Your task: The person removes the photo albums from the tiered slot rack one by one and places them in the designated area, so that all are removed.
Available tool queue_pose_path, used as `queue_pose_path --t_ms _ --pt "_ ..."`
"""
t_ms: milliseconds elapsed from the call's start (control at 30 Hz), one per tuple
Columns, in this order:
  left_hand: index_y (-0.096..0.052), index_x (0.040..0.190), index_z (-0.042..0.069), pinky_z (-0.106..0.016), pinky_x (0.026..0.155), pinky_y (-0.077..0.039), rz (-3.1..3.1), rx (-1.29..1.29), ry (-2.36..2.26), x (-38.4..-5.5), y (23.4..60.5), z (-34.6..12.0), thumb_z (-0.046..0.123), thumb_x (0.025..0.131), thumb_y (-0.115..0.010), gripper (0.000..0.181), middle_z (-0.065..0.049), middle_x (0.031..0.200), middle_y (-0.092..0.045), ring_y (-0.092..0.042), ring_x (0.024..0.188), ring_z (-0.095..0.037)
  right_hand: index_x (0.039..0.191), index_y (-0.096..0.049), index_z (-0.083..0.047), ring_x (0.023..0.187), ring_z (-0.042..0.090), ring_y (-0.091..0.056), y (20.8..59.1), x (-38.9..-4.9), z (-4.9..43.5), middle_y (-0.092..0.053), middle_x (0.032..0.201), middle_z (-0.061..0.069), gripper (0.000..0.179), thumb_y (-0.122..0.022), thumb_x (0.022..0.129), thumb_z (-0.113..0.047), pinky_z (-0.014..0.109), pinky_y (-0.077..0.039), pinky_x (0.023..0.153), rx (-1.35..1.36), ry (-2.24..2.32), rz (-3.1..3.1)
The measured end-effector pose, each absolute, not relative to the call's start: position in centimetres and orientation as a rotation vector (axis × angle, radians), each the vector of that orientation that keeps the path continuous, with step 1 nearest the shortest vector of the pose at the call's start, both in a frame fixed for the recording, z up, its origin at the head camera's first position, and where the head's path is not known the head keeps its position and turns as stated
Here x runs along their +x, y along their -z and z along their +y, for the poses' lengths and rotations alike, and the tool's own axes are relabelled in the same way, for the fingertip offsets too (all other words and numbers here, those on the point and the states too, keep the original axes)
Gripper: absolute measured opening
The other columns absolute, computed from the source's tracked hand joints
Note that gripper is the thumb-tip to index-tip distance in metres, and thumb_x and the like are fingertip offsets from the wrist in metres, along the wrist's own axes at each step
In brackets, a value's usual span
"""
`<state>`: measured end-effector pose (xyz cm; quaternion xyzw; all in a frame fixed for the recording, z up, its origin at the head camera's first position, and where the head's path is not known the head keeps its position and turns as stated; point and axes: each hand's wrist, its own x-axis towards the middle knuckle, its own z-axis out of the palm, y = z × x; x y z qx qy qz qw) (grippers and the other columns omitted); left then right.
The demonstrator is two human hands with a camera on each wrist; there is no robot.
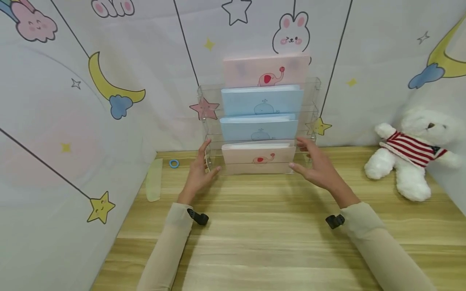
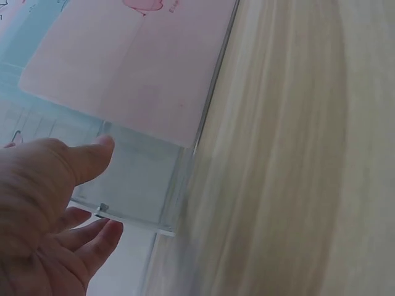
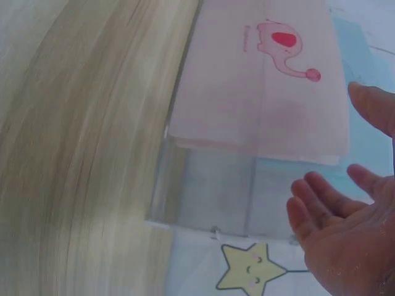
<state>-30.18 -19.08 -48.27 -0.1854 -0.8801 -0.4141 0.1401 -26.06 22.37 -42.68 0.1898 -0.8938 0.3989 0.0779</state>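
Observation:
A clear tiered rack (image 1: 214,159) stands against the back wall. It holds a pink booklet with a red elephant (image 1: 240,154) in the lowest tier, blue whale booklets (image 1: 236,129) in the middle, and another pink booklet (image 1: 240,72) at the top. My left hand (image 1: 198,171) is at the rack's left side, thumb before the front and loosely bent fingers by the side edge; whether they touch it is unclear. My right hand (image 1: 318,169) is beside the right edge. The right wrist view shows its fingers (image 3: 318,200) spread and relaxed, holding nothing.
A white teddy bear (image 1: 415,149) in a striped shirt sits at the right by the wall. On the left of the wooden table (image 1: 247,238) lie a small blue ring (image 1: 174,163) and a pale green strip (image 1: 154,180). Printed cloth walls (image 1: 153,48) border the table.

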Motion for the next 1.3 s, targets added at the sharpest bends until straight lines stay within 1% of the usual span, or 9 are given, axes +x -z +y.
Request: queue_pose_path --t_ms 100,367,567,733,867,967,1067,1167,1300 --pt "-0.019 0.170 0.032 -0.064 0.094 -0.064 -2.513 -0.537 1.212 -30.2 48.4 -18.9 0.002 0.091 -0.084 0.107 -0.033 0.162 -0.045 -0.067 0.126 -0.055 0.170 -0.028 -0.014 0.146 0.048 -0.050 42.7 -26.2 22.1 -0.050 0.160 0.025 0.085 -0.076 0.101 -0.028 0.069 -0.045 0.118 0.565 -1.203 -2.662" --pt "-0.019 0.170 0.036 -0.065 0.097 -0.063 -2.535 -0.512 1.226 -30.2 48.1 -18.9 0.001 0.091 -0.083 0.108 -0.029 0.168 -0.039 -0.065 0.131 -0.056 0.169 -0.030 -0.016 0.144 0.047 -0.052 42.3 -26.6 21.5 -0.054 0.154 0.026 0.083 -0.077 0.100 -0.026 0.068 -0.044 0.120 0.550 -1.252 -2.651" --pt "-0.019 0.169 0.037 -0.064 0.099 -0.062 -2.547 -0.483 1.252 -30.1 48.0 -19.1 0.003 0.092 -0.083 0.106 -0.030 0.164 -0.044 -0.066 0.129 -0.056 0.167 -0.033 -0.019 0.142 0.045 -0.054 42.1 -27.2 21.0 -0.055 0.154 0.025 0.081 -0.077 0.100 -0.024 0.069 -0.044 0.119 0.567 -1.316 -2.634" --pt "-0.020 0.169 0.037 -0.064 0.100 -0.062 -2.546 -0.461 1.271 -30.1 48.0 -19.2 0.002 0.093 -0.082 0.105 -0.029 0.164 -0.044 -0.066 0.128 -0.056 0.162 -0.043 -0.019 0.143 0.045 -0.055 42.3 -28.0 20.6 -0.051 0.162 0.019 0.073 -0.079 0.098 -0.018 0.067 -0.046 0.116 0.631 -1.403 -2.579" --pt "-0.021 0.169 0.038 -0.064 0.099 -0.063 -2.550 -0.453 1.264 -30.1 48.0 -19.1 0.003 0.092 -0.083 0.105 -0.028 0.167 -0.042 -0.067 0.128 -0.055 0.155 -0.054 -0.015 0.137 0.042 -0.060 42.7 -28.6 20.5 -0.055 0.158 0.016 0.062 -0.078 0.099 -0.012 0.065 -0.049 0.114 0.660 -1.510 -2.545" --pt "-0.021 0.169 0.038 -0.063 0.098 -0.063 -2.546 -0.454 1.269 -30.2 48.2 -19.0 0.004 0.092 -0.083 0.105 -0.029 0.164 -0.045 -0.068 0.126 -0.055 0.152 -0.058 -0.014 0.132 0.039 -0.064 43.0 -28.9 20.5 -0.058 0.155 0.016 0.056 -0.077 0.100 -0.012 0.056 -0.052 0.113 0.646 -1.574 -2.544" --pt "-0.020 0.169 0.040 -0.063 0.098 -0.063 -2.542 -0.461 1.279 -30.2 48.3 -19.0 0.005 0.093 -0.083 0.105 -0.031 0.161 -0.048 -0.068 0.126 -0.055 0.150 -0.061 -0.015 0.130 0.033 -0.065 43.5 -29.1 20.4 -0.058 0.157 0.014 0.051 -0.076 0.101 -0.014 0.037 -0.054 0.110 0.614 -1.631 -2.538" --pt "-0.019 0.169 0.042 -0.063 0.099 -0.063 -2.542 -0.467 1.282 -30.3 48.5 -19.0 0.005 0.094 -0.083 0.105 -0.032 0.161 -0.048 -0.068 0.127 -0.056 0.147 -0.064 -0.012 0.123 0.023 -0.068 43.9 -29.2 20.2 -0.060 0.155 0.013 0.047 -0.075 0.101 -0.014 0.021 -0.055 0.098 0.597 -1.713 -2.486" --pt "-0.019 0.168 0.044 -0.062 0.099 -0.063 -2.551 -0.457 1.276 -30.3 48.6 -19.0 0.006 0.093 -0.083 0.106 -0.031 0.161 -0.049 -0.068 0.127 -0.055 0.142 -0.068 -0.005 0.104 0.010 -0.072 44.5 -29.5 19.8 -0.070 0.136 0.006 0.042 -0.075 0.101 -0.007 0.020 -0.060 0.080 0.596 -1.847 -2.353"
